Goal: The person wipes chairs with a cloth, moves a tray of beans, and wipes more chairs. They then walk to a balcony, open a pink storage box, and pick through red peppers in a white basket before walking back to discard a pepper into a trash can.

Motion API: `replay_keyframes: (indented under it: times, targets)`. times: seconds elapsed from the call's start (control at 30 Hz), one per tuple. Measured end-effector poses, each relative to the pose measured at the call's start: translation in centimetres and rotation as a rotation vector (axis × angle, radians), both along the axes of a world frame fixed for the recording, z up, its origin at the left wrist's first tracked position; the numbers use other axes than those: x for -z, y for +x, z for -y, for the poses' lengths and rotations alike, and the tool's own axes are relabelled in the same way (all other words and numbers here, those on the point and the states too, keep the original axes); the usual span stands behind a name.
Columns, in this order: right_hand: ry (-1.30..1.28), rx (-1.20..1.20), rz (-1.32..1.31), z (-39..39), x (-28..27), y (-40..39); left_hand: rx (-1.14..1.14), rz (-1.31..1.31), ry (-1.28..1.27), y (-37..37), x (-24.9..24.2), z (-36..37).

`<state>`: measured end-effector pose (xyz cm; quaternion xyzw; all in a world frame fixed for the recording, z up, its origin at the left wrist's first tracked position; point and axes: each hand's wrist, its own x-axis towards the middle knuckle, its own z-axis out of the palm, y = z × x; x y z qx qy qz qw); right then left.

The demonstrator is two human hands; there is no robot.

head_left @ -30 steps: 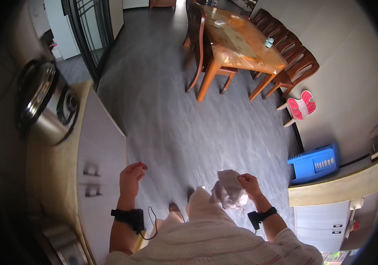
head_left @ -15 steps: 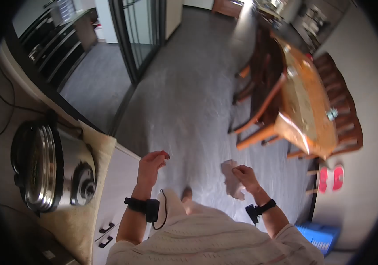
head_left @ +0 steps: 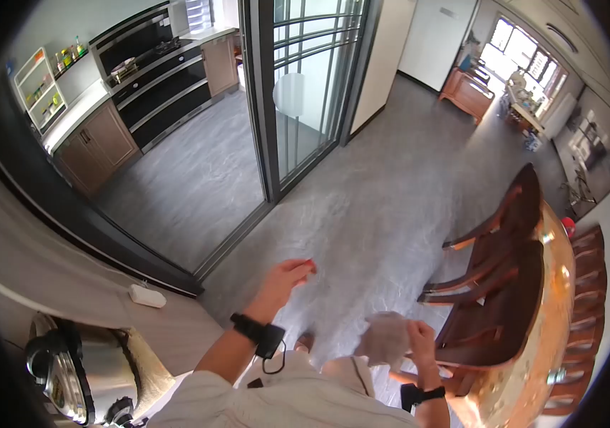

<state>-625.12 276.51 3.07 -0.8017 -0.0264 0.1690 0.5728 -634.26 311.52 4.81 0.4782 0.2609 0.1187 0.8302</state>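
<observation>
My left hand [head_left: 285, 285] is raised over the grey floor, its fingers pinched together. A small red and dark spot shows at the fingertips; I cannot make out what it is. Lower on the right, my right hand [head_left: 422, 342] is closed on one edge of a pale greyish cloth [head_left: 385, 338], which hangs from the fingers beside my leg. Dark bands with small devices sit on both wrists. The nearest piece of furniture to my right hand is a dark brown wooden chair [head_left: 490, 314].
A wooden table [head_left: 544, 342] with several chairs stands on the right. At lower left is a steel pressure cooker [head_left: 101, 371] on a counter. Left ahead, a dark-framed glass sliding door [head_left: 312, 93] borders a kitchen with cabinets [head_left: 98, 146]. Grey floor [head_left: 390, 185] runs toward a bright window.
My view has lifted and moved forward, bringing the kitchen and far window into sight. The table and chairs are closer on the right. The cloth stays in my right hand.
</observation>
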Motion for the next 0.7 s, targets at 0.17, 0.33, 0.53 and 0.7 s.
replay_keyframes:
  times: [0.17,0.33,0.53,0.7]
  targets:
    - [0.153,0.303,-0.110,4.9,1.6,11.6,0.108,0.109,-0.007,16.6,-1.0,-1.3]
    - [-0.027,0.345,-0.038,6.8,1.0,25.7,0.050,0.100,-0.005,32.3,-0.2,-2.0]
    - [-0.025,0.295,-0.090,2.5,-0.9,46.9,-0.020,0.073,0.045,47.9,1.8,-8.0]
    - [0.046,0.120,-0.038,-4.4,-2.2,62.8,-0.142,0.106,-0.027,58.1,1.4,-11.7]
